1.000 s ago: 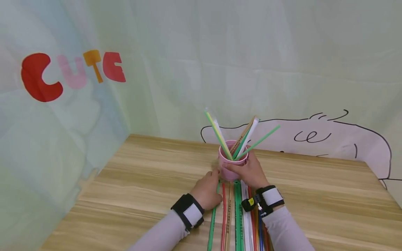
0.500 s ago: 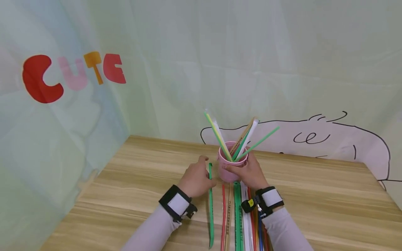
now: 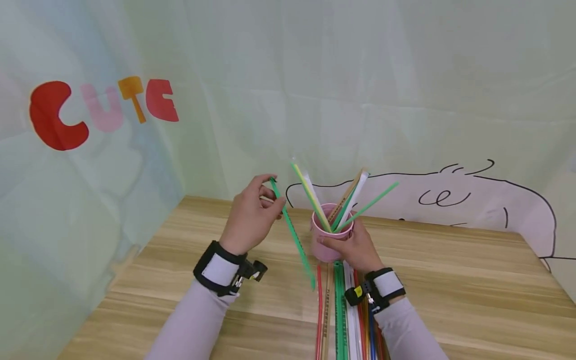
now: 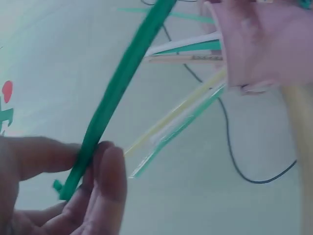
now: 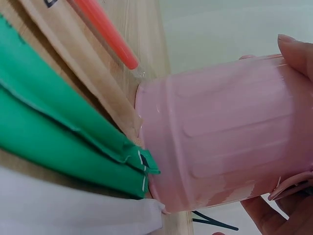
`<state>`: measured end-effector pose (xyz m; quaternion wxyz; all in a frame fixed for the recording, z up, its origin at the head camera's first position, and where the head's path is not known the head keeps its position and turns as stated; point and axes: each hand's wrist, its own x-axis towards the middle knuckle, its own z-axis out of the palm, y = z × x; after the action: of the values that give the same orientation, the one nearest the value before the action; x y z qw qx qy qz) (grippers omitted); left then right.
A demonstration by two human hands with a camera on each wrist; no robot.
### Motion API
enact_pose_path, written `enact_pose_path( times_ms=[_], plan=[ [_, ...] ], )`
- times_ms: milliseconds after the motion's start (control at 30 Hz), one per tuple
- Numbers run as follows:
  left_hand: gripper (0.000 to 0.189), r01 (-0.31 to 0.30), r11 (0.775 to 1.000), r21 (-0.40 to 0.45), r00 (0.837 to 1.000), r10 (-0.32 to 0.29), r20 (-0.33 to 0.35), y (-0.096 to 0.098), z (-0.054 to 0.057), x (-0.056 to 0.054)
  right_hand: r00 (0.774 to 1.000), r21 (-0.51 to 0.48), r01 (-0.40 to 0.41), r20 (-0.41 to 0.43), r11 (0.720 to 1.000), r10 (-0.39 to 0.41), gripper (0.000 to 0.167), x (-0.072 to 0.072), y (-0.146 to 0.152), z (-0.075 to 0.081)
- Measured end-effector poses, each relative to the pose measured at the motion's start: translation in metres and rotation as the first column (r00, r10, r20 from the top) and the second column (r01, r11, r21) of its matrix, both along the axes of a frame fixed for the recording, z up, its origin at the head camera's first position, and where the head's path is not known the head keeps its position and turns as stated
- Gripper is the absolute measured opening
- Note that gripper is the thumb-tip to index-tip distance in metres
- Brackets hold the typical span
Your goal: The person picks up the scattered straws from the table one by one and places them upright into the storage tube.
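My left hand [image 3: 247, 220] pinches a green paper-wrapped drinking straw [image 3: 297, 242] near its upper end, thumb against fingers. The straw slants down to the right above the table, left of a pink cup [image 3: 326, 251]. In the left wrist view the green wrapper [image 4: 120, 88] crosses between thumb and fingertips. With my right hand [image 3: 362, 247] I grip the pink cup from its right side, thumb across the front. Out of the cup lean several straws: a green-and-yellow pair [image 3: 312, 196], a brown-wrapped one [image 3: 345, 201], a white-wrapped one [image 3: 354, 197] and a green one [image 3: 375, 203].
Below the cup lies a row of straws on the wooden table [image 3: 261, 325]: a red one [image 3: 319, 310], a brown-wrapped one [image 3: 327, 312], green-wrapped ones [image 3: 340, 310], white ones [image 3: 353, 325] and more partly under my right forearm. A printed cloth backdrop [image 3: 288, 100] rises behind the table.
My left hand has picked up the leftmost green straw from the row and carried it up and to the left, tilting it. The right hand and the cup have stayed in place.
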<state>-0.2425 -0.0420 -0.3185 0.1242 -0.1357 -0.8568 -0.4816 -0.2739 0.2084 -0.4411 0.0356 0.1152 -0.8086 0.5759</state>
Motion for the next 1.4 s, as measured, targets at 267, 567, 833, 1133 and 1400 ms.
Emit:
enact_pose_path(
  times_ms=[267,567,833,1133,1400],
  plan=[
    [0.047,-0.065,0.977,0.205,0.974,0.107,-0.201,0.001,0.016,-0.004,1.000,0.027,0.002,0.020,1.000,-0.002,0.080,0.002,0.001,0.000],
    [0.044,-0.097,0.960,0.262,0.943,0.173,-0.285,0.019,0.006,-0.019,1.000,0.007,0.007,0.023,1.000,-0.007,0.081,0.000,0.001,0.001],
    [0.043,-0.125,0.980,0.158,0.964,0.158,-0.216,0.034,-0.022,-0.031,1.000,-0.003,0.008,0.019,1.000,-0.008,0.079,-0.001,0.000,-0.001],
    [0.044,-0.138,0.982,0.126,0.977,0.156,-0.145,0.040,-0.041,-0.039,1.000,0.006,0.005,0.007,1.000,-0.005,0.082,-0.001,-0.001,-0.001],
    [0.057,-0.080,0.991,0.107,0.994,0.087,-0.069,0.048,-0.053,-0.043,1.000,0.007,0.012,0.021,1.000,-0.012,0.084,-0.001,-0.001,-0.001]
  ],
)
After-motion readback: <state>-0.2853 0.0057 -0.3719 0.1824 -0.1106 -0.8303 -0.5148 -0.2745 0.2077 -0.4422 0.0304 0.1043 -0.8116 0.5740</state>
